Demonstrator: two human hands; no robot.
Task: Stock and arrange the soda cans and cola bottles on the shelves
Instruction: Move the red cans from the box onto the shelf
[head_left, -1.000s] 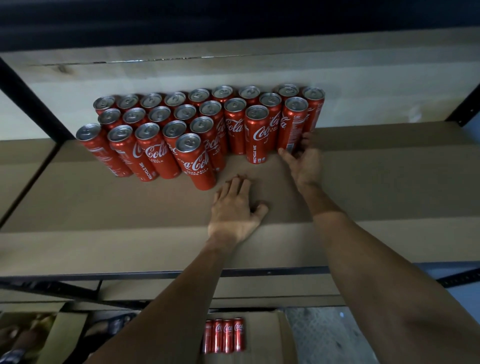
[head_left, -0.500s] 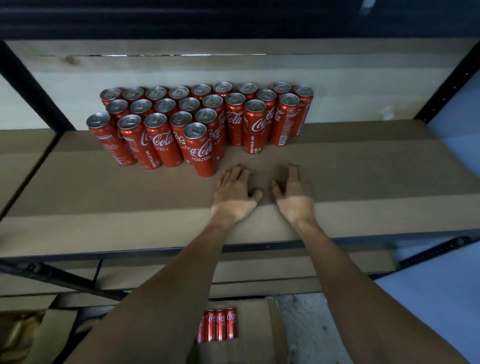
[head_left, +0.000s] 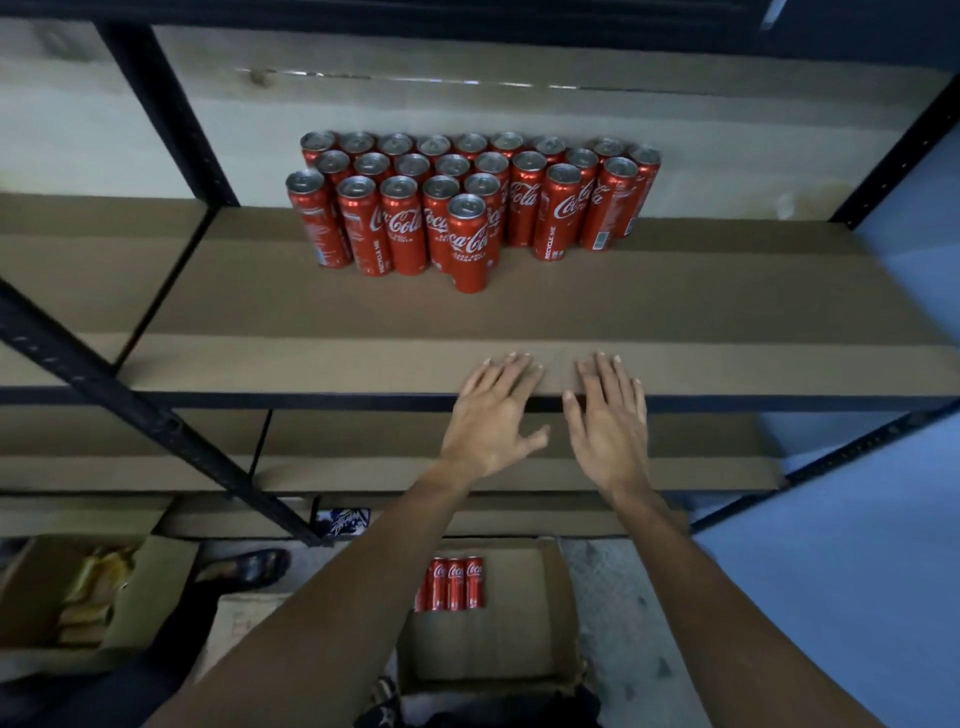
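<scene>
Several red cola cans (head_left: 470, 208) stand upright in rows at the back of the brown shelf board (head_left: 727, 291). One can (head_left: 468, 241) stands alone in front of the rows. My left hand (head_left: 491, 415) and my right hand (head_left: 610, 415) hover side by side over the shelf's front edge, fingers straight and spread, holding nothing. Both are well clear of the cans. Down on the floor, three more red cans (head_left: 454, 582) lie in an open cardboard box (head_left: 524, 623).
Black metal uprights (head_left: 171, 119) and a diagonal brace (head_left: 145, 410) frame the shelf on the left; another upright (head_left: 898, 150) stands at right. A lower shelf board (head_left: 363, 441) lies beneath. A second cardboard box (head_left: 150, 597) with yellow packets sits at lower left.
Both hands have drawn back from the cans toward the shelf's front edge; the right hand left the rightmost cans. The view has tilted down, showing more of the floor box.
</scene>
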